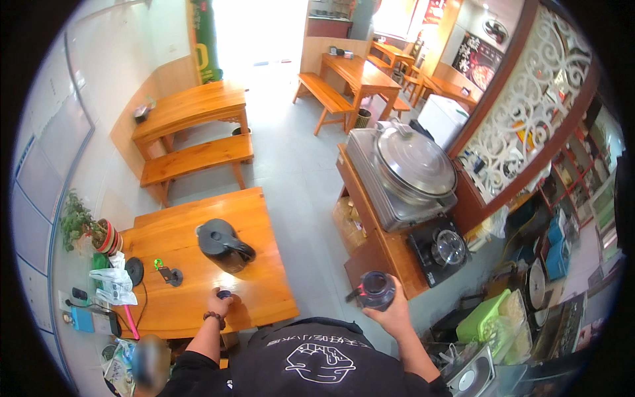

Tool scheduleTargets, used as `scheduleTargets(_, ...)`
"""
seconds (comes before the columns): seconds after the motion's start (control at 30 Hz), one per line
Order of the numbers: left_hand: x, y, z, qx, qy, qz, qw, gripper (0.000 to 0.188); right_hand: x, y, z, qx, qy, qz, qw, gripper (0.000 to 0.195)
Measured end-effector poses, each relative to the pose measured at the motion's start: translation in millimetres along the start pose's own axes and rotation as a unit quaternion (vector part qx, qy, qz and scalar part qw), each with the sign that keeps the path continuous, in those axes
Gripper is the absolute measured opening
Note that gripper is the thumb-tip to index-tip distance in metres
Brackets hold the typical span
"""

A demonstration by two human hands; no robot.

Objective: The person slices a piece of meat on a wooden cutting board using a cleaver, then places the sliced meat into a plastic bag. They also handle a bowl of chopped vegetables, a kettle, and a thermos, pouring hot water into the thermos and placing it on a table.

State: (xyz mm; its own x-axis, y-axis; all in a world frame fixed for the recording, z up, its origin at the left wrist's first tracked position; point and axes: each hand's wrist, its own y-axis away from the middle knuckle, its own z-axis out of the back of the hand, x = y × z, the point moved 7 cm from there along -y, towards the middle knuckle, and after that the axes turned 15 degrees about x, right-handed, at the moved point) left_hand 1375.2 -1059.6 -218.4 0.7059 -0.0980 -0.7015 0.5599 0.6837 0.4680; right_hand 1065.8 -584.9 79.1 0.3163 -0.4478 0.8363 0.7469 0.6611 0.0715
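Note:
My left hand (218,303), with a beaded bracelet at its wrist, grips a small dark cup or lid (224,295) over the near part of the wooden table (268,278). Out to the right, my right hand (394,307) is closed around a dark, see-through bottle or flask (377,289) with a red part at its side. It is held in the air by the edge of the wooden counter. On the table beyond my left hand stands a dark electric kettle (223,243). A small phone-like device on a stand (169,275) is left of it.
A potted plant (108,237), a round black base (134,271) with a cable and a plastic bag (113,285) line the table's left side. On the right counter (364,203) sit a large lidded metal pan (416,159) and a black portable stove (439,250). Benches and tables stand farther off.

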Motion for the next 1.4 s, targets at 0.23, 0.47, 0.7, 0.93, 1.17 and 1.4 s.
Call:
scheduleTargets(0.23,14,-6,37,-0.042,-0.033,-0.026,0.998,0.076,132,-86,-121,0.161,0.022,0.101,0.981,0.103)
scheduleTargets(0.47,-31,31,87,-0.150,0.002,-0.111,0.983,0.059,189,-134,-212,0.289,0.025,0.155,0.944,0.102)
scheduleTargets(0.7,-208,154,136,0.059,0.393,-0.222,0.890,0.024,236,-159,-277,0.315,-0.006,0.371,0.874,0.096)
scheduleTargets(0.93,-222,161,131,0.132,0.479,-0.135,0.857,0.020,251,-164,-274,0.273,-0.009,0.420,0.865,0.095)
scheduleTargets(1.17,-222,156,162,0.089,0.497,-0.128,0.853,0.027,254,-190,-271,0.369,-0.032,0.389,0.843,0.105)
scheduleTargets(1.4,-205,142,215,0.030,0.399,-0.172,0.900,0.030,99,-272,-298,0.291,0.095,0.099,0.947,0.082)
